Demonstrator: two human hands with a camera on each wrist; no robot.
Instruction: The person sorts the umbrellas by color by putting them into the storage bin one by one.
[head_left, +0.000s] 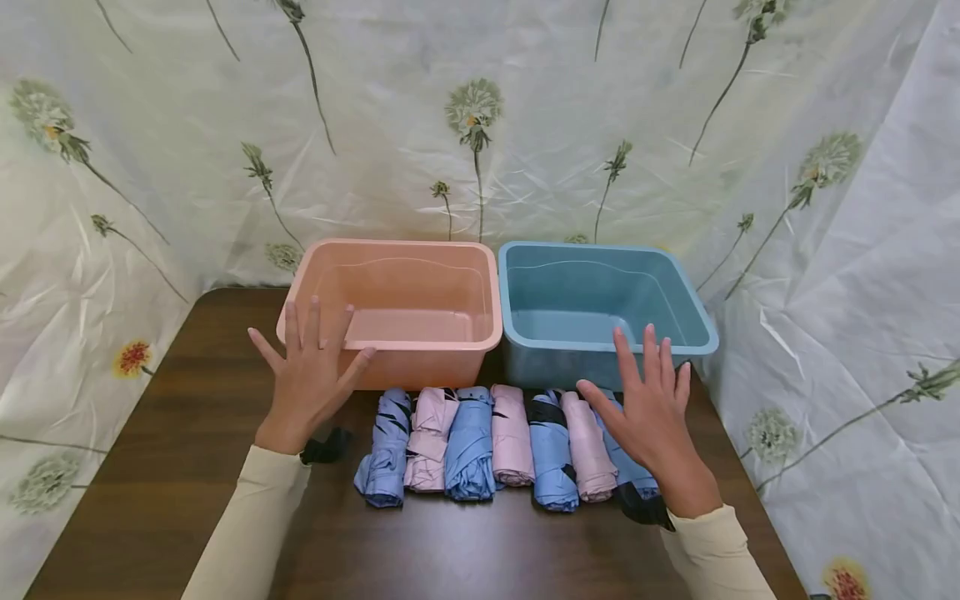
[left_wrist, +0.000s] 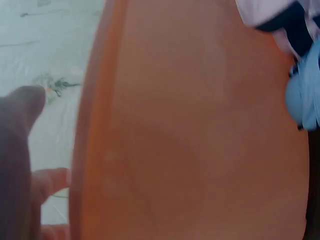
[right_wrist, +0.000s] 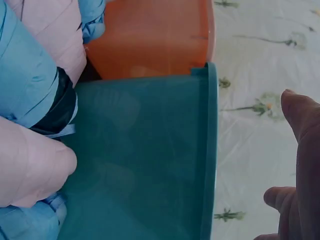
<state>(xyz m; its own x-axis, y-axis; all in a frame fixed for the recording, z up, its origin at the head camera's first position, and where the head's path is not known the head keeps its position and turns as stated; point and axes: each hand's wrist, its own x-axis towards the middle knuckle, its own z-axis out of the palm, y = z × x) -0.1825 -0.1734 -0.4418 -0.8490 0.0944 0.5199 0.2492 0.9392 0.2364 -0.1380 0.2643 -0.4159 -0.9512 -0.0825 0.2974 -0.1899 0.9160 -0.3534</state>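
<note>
Rolled fabric bundles, pale blue and pink with black marks or bands, lie side by side in a row; a blue roll and a pink roll are near its middle. Fingers spread, my left hand hovers at the front of the peach plastic bin, left of the row. My right hand hangs, also spread, over the row's right end, partly hiding the last blue roll. Its fingertips overlap the front of the blue-green bin in the head view. Neither hand holds anything. Both bins show bare floors.
The two bins stand side by side at the back of a dark wooden table. Behind and beside it hangs a pale sheet printed with dandelions. Black wrist straps show at both sleeves.
</note>
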